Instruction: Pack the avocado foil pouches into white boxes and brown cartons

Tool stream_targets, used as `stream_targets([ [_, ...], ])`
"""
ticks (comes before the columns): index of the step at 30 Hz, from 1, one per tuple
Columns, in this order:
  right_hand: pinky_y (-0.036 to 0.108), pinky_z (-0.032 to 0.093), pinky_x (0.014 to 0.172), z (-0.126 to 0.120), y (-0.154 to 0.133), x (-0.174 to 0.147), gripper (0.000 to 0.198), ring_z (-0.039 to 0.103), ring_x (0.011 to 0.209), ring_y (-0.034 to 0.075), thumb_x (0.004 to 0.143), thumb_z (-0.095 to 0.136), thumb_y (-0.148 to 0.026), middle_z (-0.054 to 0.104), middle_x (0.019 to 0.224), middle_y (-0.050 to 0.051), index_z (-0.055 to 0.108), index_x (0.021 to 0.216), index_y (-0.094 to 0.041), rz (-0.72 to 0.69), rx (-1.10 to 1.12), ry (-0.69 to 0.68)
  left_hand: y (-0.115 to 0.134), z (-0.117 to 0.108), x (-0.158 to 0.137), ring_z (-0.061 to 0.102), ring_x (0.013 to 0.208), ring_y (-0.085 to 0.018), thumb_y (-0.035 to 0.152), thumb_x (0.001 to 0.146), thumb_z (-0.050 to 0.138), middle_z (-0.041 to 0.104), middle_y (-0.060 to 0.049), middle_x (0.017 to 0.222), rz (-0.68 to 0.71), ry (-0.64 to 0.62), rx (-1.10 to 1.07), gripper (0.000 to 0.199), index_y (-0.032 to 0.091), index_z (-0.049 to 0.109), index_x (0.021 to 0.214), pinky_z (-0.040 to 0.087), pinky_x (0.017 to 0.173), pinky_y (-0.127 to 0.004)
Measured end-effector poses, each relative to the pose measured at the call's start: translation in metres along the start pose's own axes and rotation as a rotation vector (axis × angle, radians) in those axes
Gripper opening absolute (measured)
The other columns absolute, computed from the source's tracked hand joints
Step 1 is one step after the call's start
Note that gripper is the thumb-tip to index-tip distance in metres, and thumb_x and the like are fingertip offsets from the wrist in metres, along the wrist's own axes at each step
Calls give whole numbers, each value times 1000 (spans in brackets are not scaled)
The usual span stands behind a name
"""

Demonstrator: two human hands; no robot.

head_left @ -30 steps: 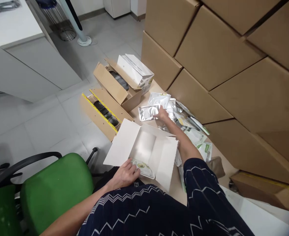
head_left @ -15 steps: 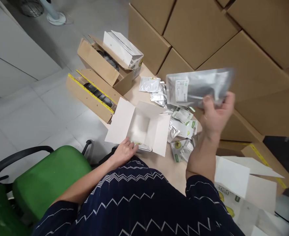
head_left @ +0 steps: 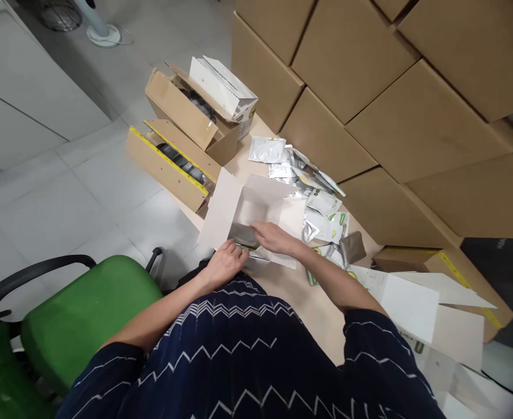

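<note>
A white carton [head_left: 222, 209] stands on the table in front of me with its flaps spread. My left hand [head_left: 225, 263] is closed over the near edge of this carton. Inside the carton's opening is my right hand [head_left: 274, 237], its fingers closed at the edge of a silver pouch [head_left: 243, 234]. Most of the pouch lies within the carton, and its lower part is hidden. To the right of the carton is a loose pile of silver and white-green sachets [head_left: 325, 226].
Brown cartons [head_left: 169, 169] with dark contents stand at the far left of the table [head_left: 315, 302]. Large cardboard boxes [head_left: 382, 128] are stacked behind. An open white box [head_left: 413, 302] sits at my right, and a green chair [head_left: 92, 314] at my left.
My right hand has brought the silver pouch from above the sachet pile, left and down into the white carton. My left hand has stayed at the carton's near edge.
</note>
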State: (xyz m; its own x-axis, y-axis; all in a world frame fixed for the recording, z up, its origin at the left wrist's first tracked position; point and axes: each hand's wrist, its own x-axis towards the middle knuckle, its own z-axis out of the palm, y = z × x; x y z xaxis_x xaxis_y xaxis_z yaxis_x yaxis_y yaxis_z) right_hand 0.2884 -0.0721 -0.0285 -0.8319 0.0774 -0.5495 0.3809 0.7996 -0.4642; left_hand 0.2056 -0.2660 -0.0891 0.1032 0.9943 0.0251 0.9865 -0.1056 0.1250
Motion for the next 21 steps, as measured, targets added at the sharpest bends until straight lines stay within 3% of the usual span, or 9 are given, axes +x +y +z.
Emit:
stream_targets([
  [3,29,36,64,5,3,7,31,66,84,24,92,43,-16,72,100,16,59,119,-13,30,-134,-186,0,0,1,59,84,-19,12,97,42,64,-5,86,-12,0,-33,23,15,59,111,44,98,-39],
  [6,28,35,63,3,3,7,30,66,86,24,90,47,-15,72,103,17,64,114,-13,-16,-160,-256,1,-1,0,60,88,-19,11,97,39,63,-8,96,-55,29,-52,25,16,58,113,44,96,-37],
  [8,28,36,63,2,2,7,29,67,85,23,89,49,-15,73,102,16,67,112,-14,-49,-153,-300,2,-1,-2,60,93,-20,9,96,37,62,-12,111,-91,77,-58,34,17,54,123,44,93,-37],
  [11,27,37,62,3,-2,9,28,66,81,22,88,49,-14,74,100,14,70,106,-14,-51,-159,-384,4,1,-4,59,100,-22,3,92,31,55,-16,133,-122,135,-64,56,19,35,146,42,95,-40],
  [13,28,38,62,4,-5,9,29,66,79,22,89,47,-14,74,99,15,71,105,-13,-62,-171,-414,5,3,-3,59,99,-23,2,91,31,56,-17,133,-132,115,-55,61,18,28,150,42,93,-41],
  [15,29,40,63,-3,-5,4,28,66,79,22,91,49,-18,74,99,15,71,108,-12,-109,-145,-424,5,5,-1,58,93,-23,4,93,34,62,-14,121,-132,60,-45,54,16,36,145,43,87,-39],
  [19,26,48,72,-48,18,-21,27,67,83,17,91,56,-32,75,96,9,72,106,-16,-244,289,-419,4,7,1,53,85,-22,11,95,45,64,-8,100,-98,-4,-26,26,17,56,117,40,76,-36],
  [21,26,52,70,-78,46,-28,30,67,75,14,91,56,-41,74,89,6,71,103,-18,-233,581,-186,3,7,1,51,83,-21,11,95,48,63,-6,95,-80,4,-35,18,19,58,107,38,75,-36],
])
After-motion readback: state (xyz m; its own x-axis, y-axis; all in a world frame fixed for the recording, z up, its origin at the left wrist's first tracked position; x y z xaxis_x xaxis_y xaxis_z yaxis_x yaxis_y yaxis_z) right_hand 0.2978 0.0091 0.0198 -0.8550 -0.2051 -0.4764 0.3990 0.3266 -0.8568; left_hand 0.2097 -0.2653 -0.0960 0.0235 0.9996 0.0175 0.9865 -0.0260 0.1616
